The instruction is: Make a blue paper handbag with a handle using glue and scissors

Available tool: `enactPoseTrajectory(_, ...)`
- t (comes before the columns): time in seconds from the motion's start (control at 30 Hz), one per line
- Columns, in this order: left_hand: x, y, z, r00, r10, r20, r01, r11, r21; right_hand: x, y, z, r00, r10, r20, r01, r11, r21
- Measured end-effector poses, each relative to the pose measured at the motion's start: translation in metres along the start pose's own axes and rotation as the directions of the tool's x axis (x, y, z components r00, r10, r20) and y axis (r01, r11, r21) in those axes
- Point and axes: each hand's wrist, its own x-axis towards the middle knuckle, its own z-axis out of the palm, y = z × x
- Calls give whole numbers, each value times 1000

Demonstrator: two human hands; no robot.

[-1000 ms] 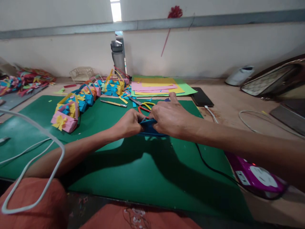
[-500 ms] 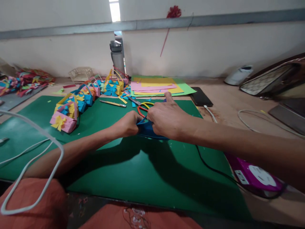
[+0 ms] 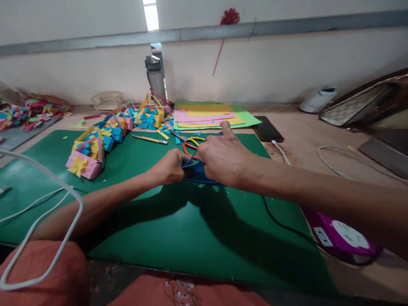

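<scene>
Broad soft shadows across green mat (image 3: 149,244)

- Noted on blue piece (image 3: 198,173): smooth, paper-like.
- Observed on green mat (image 3: 153,233): smooth, plastic-looking, faintly glossy.
- Found on small baskets (image 3: 91,167): matt, creased paper.
- Seen on stacked sheets (image 3: 204,117): flat, matt paper.
- Recorded on scissors (image 3: 185,138): metal blades (image 3: 177,134), smooth plastic-looking handles (image 3: 184,148).
- Logged on purple box (image 3: 344,246): smooth, glossy plastic.
- Noted on bottle (image 3: 156,80): translucent, plastic-looking.
- Observed on orange-red garment (image 3: 47,272): matt, wrinkled cloth.
- Seen on wall rail (image 3: 204,33): dull, metal-looking.
</scene>
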Motion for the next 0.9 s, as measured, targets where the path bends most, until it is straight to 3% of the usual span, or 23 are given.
enactPoseTrajectory(0.23,-4,13,4,997,-65,-36,56,975,-216,2,1,5,1000,22,-2,-22,1000,2)
enactPoseTrajectory(0.6,-5,12,1,998,-35,-52,21,971,-238,1,-2,0,1000,5,-13,-5,1000,26)
enactPoseTrajectory(0.9,-1,5,0,992,-120,27,123,941,-314,-2,6,-4,1000,19,-24,-18,999,26)
